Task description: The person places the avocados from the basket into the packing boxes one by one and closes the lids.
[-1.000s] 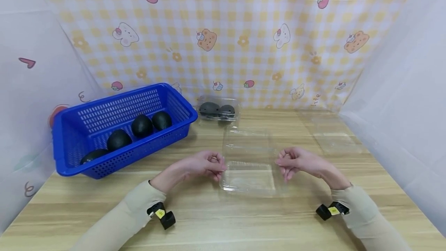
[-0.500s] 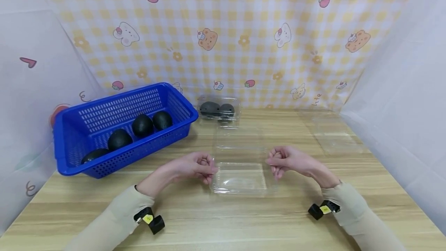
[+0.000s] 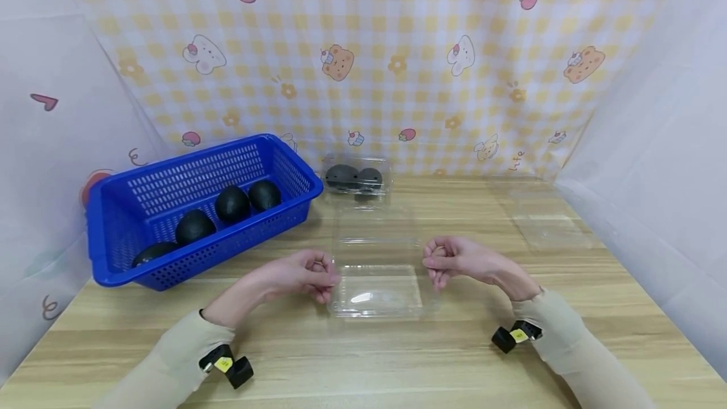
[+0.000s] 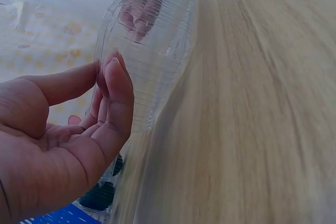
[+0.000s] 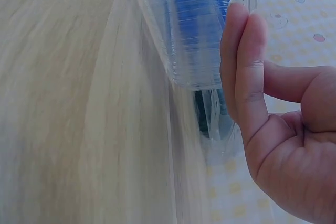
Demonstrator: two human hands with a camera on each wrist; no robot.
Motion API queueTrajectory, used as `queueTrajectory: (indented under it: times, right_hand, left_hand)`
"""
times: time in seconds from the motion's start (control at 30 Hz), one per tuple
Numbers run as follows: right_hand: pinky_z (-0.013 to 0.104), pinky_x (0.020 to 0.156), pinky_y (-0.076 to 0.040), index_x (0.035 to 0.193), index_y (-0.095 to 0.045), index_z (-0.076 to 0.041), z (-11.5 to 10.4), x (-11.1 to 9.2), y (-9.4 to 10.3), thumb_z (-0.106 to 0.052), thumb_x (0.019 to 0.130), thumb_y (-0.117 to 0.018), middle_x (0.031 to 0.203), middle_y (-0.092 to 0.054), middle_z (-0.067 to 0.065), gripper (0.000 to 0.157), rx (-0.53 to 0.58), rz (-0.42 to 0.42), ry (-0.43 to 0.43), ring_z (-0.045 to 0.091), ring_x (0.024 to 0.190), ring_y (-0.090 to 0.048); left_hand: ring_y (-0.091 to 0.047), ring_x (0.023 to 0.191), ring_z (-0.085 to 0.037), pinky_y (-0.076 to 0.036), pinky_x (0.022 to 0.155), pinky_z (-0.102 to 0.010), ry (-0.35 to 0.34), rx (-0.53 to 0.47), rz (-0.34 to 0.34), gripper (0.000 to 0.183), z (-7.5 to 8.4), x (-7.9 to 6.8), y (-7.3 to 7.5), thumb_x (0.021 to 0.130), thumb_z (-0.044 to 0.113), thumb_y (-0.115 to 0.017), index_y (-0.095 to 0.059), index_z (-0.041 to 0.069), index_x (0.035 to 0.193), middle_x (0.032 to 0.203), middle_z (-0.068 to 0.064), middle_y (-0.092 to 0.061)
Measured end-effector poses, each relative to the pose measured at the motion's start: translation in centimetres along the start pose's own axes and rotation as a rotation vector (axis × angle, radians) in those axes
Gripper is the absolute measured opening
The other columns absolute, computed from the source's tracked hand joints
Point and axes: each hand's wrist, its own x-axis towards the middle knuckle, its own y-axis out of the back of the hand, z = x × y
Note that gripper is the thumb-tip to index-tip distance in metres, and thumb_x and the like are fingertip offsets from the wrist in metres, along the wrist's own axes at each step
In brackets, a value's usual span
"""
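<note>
A clear plastic clamshell container point(image 3: 379, 289) lies opened out on the table in the head view, its lid point(image 3: 375, 226) folded back on the far side. My left hand point(image 3: 301, 275) pinches the rim at its left side. In the left wrist view, thumb and forefinger meet on the thin edge of the ribbed container point(image 4: 157, 51). At the opposite side, my right hand point(image 3: 459, 262) pinches the right rim; its fingers point(image 5: 251, 51) stand against the container wall point(image 5: 197, 51) in the right wrist view. Nothing lies inside the tray part.
Left of the hands stands a blue perforated basket point(image 3: 207, 251) holding several dark avocados point(image 3: 232, 205). Behind the opened container sits another clear container point(image 3: 386, 172) with dark avocados in it. More clear plastic packaging point(image 3: 545, 219) lies at the table's right. A checked curtain point(image 3: 397, 100) closes the back.
Both hands have moved left together along the table, and the clear clamshell container has slid left with them. The basket and the filled container stay in place.
</note>
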Motion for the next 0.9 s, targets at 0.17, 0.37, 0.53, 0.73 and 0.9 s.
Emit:
queueTrajectory:
  times: [0.17, 0.37, 0.53, 0.73, 0.9]
  right_hand:
    - [0.030, 0.069, -0.060, 0.110, -0.047, 0.008, -0.1, 0.4, -0.4, -0.004, 0.103, -0.054, 0.086, -0.064, 0.015, 0.015, 0.023, 0.011, -0.008, 0.018, 0.072, -0.068]
    - [0.026, 0.068, -0.059, 0.111, -0.048, 0.012, -0.1, 0.6, -0.7, -0.004, 0.103, -0.053, 0.086, -0.066, 0.013, 0.018, 0.070, 0.043, -0.025, 0.018, 0.072, -0.068]
    - [0.025, 0.069, -0.059, 0.112, -0.046, 0.017, -0.1, 0.7, -0.5, -0.002, 0.104, -0.049, 0.087, -0.066, 0.012, 0.021, 0.072, 0.057, -0.025, 0.017, 0.073, -0.068]
    - [0.025, 0.068, -0.058, 0.109, -0.049, 0.013, 0.1, 0.8, -0.5, -0.002, 0.103, -0.051, 0.085, -0.065, 0.012, 0.016, 0.074, 0.080, -0.031, 0.018, 0.072, -0.069]
    - [0.025, 0.067, -0.059, 0.106, -0.051, 0.011, 0.3, 0.8, -0.7, -0.002, 0.103, -0.052, 0.084, -0.065, 0.012, 0.013, 0.079, 0.085, -0.022, 0.019, 0.072, -0.070]
  left_hand:
    - [-0.065, 0.074, -0.017, -0.058, 0.072, -0.028, 0.000, 0.008, 0.018, 0.010, -0.1, -0.6, 0.2, 0.100, 0.004, -0.061, -0.053, -0.001, 0.100, 0.084, -0.011, -0.066]
    - [-0.066, 0.074, -0.017, -0.058, 0.071, -0.028, 0.008, 0.018, 0.035, 0.012, 0.0, -0.9, 0.5, 0.099, 0.005, -0.062, -0.053, -0.002, 0.102, 0.084, -0.012, -0.065]
    - [-0.066, 0.073, -0.017, -0.058, 0.070, -0.028, 0.015, 0.076, 0.060, 0.017, 0.4, -1.1, 0.6, 0.099, 0.009, -0.064, -0.054, -0.004, 0.104, 0.085, -0.013, -0.066]
    - [-0.067, 0.076, -0.020, -0.059, 0.072, -0.033, 0.007, 0.202, 0.118, 0.025, 1.2, -1.8, 0.7, 0.100, 0.018, -0.065, -0.056, -0.004, 0.109, 0.088, -0.016, -0.066]
    - [-0.067, 0.079, -0.025, -0.059, 0.075, -0.036, -0.003, 0.291, 0.164, 0.027, 2.0, -2.5, 1.0, 0.102, 0.022, -0.063, -0.056, -0.003, 0.111, 0.091, -0.019, -0.065]
